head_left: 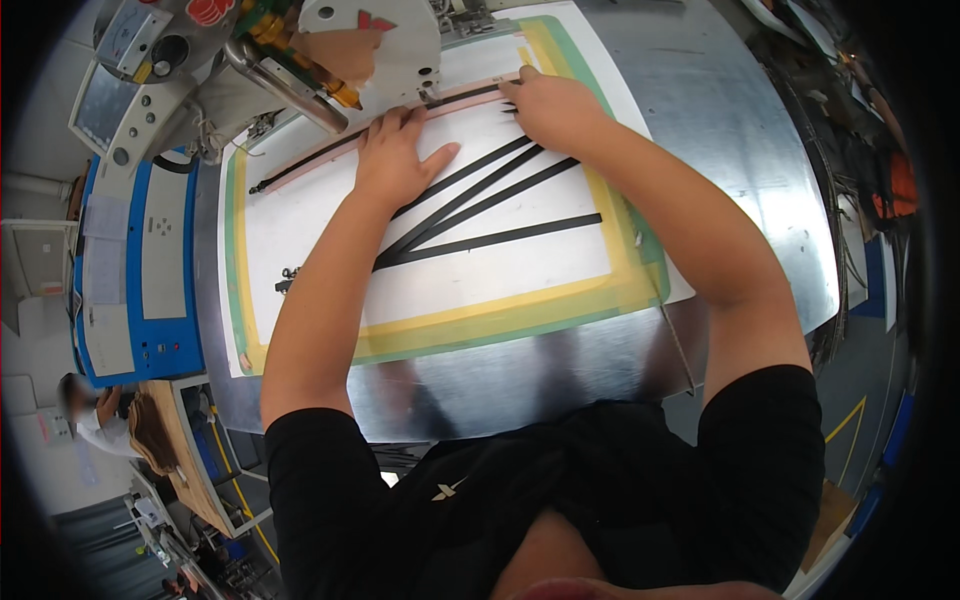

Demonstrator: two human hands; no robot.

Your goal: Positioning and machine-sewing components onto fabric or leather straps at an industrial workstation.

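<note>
A long black strap (322,152) with a small dark fitting at its left end lies along a pinkish strip (462,106) on the white taped sheet (480,285). My left hand (392,165) rests on the sheet with fingers spread, their tips at the strap's middle. At the strap's right end, my right hand (552,108) has its fingertips closed together over the end. Small dark pointed tips stick out under that hand; what they belong to is hidden. Several loose black straps (500,234) fan out below, their left ends partly behind my left forearm, where a dark buckle-like piece (287,280) shows.
A sewing-machine-like head (370,45) with a metal tube (285,85) overhangs the sheet's far side. On the left stands a blue and white machine cabinet (140,270). The shiny metal table (740,180) reaches beyond the sheet. Another person (100,425) is at the far left.
</note>
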